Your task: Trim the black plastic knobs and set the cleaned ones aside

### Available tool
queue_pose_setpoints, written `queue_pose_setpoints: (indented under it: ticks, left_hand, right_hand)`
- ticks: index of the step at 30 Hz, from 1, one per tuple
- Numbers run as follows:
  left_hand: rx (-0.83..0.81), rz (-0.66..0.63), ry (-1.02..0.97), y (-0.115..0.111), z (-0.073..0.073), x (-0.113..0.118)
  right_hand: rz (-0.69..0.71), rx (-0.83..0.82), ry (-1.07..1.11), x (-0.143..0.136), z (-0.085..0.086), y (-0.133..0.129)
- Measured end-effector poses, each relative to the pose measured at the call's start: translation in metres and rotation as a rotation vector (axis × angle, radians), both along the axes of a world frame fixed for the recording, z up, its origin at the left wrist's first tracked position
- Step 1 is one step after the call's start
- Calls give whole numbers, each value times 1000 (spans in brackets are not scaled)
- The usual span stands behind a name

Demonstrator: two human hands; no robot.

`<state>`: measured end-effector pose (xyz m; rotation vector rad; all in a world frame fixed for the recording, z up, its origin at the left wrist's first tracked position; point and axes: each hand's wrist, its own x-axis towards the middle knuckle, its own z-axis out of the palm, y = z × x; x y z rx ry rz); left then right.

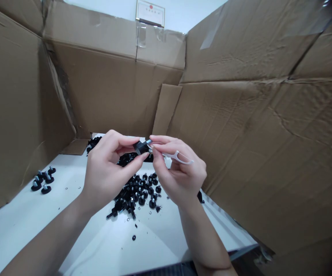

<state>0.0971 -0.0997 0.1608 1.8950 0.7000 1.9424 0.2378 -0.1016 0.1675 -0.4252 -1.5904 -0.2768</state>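
Held between the thumb and fingers of my left hand [108, 168] is a black screw-in foot [139, 147], tilted, its metal threaded stud pointing right. My right hand [177, 168] pinches a slim white plastic pick [180, 157] with a forked, bow-shaped end like a floss pick. Its other end lies at the stud, mostly hidden by my right fingertips. Below both hands a loose pile of black feet [138, 189] with metal studs spreads over the white table [160, 247].
A small group of black feet [43, 178] stands stud-up on the left. More black parts [93, 142] lie behind my hands. Small rings and black scraps, including a black ring [134, 237], are scattered in front. Cardboard walls [111, 88] enclose the back and both sides.
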Motion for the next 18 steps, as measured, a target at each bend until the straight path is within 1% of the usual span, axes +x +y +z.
queue_pose_setpoints:
  ticks: [5, 8, 11, 13, 15, 18]
  left_hand:
    - [-53, -36, -24, -1, 1, 1]
    - [-114, -55, -40, 0, 2, 1]
    - [-202, -126, -79, 1, 3, 0]
    - [-243, -170, -97, 2, 3, -1]
    - [-254, -192, -101, 3, 3, -2]
    - [-236, -183, -94, 2, 3, -2]
  right_hand:
    - [-12, -9, 1, 0, 0, -1]
    - [-24, -10, -1, 1, 0, -2]
    - [-38, -6, -6, 1, 1, -2]
    - [-24, 5, -2, 0, 2, -3]
    - [3, 19, 4, 0, 2, -3]
    - [13, 13, 10, -1, 2, -4]
